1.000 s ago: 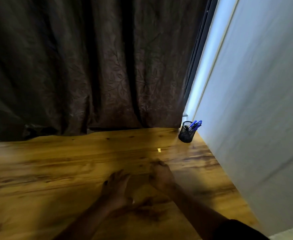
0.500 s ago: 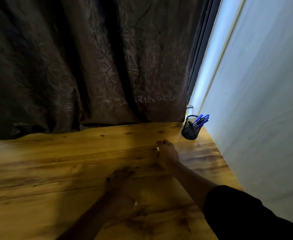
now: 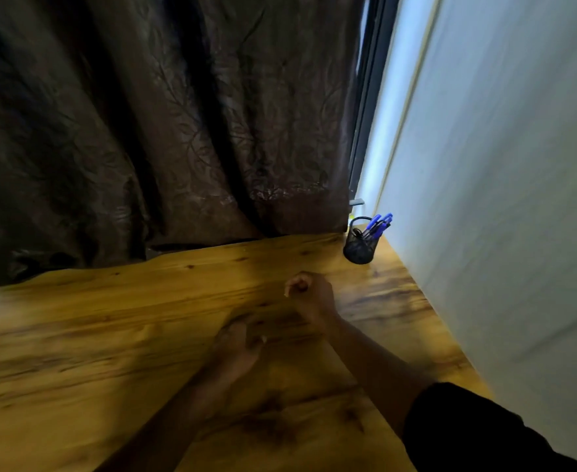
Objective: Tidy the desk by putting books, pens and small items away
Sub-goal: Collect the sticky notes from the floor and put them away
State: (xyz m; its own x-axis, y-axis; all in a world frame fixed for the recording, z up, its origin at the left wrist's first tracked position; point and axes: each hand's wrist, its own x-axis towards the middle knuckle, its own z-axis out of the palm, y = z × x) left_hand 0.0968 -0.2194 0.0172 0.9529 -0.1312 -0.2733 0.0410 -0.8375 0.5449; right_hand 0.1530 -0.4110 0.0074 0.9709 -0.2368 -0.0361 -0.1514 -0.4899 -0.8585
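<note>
My right hand hovers low over the wooden desk with its fingers curled in and the fingertips pinched together. The small yellow scrap that lay at this spot does not show on the wood; it seems pinched inside those fingers. My left hand rests on the desk just in front, fingers loose and holding nothing. A black mesh pen holder with several blue pens stands in the far right corner, a little beyond my right hand.
A dark brown patterned curtain hangs behind the desk's far edge. A pale wall runs along the desk's right side. A dark window frame shows between curtain and wall.
My right hand reached forward to the yellow scrap, covered it, then curled its fingers shut there. The scrap is no longer visible on the desk. My left hand stayed resting on the wood.
</note>
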